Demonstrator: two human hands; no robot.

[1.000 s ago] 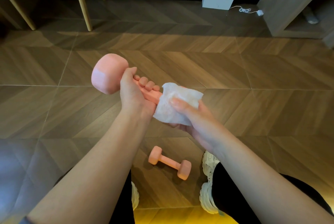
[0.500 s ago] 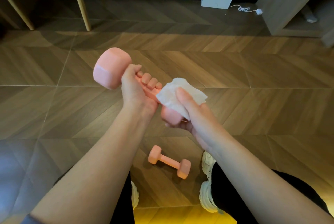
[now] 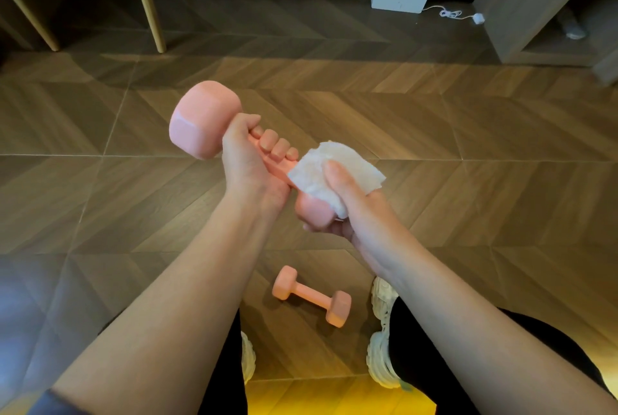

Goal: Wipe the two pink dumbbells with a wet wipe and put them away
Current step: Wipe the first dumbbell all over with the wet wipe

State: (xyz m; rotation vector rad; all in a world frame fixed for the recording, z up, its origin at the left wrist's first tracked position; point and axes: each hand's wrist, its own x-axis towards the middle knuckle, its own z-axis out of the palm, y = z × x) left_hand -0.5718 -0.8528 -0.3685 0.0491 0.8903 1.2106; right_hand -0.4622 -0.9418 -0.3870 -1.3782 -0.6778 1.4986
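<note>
I see the left hand (image 3: 247, 167) gripping the handle of a matte pink dumbbell (image 3: 204, 123), the right hand (image 3: 354, 214) clutching a crumpled white wet wipe (image 3: 312, 177) around its near head.

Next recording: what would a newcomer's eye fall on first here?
The smooth pink dumbbell held up mid-frame stands out first, its bar in the left-hand grip, while the right-hand grip wraps a crumpled white wet wipe around its nearer head. Below them, a second pink dumbbell lies on the brown wood-pattern floor, low in the frame.
</note>
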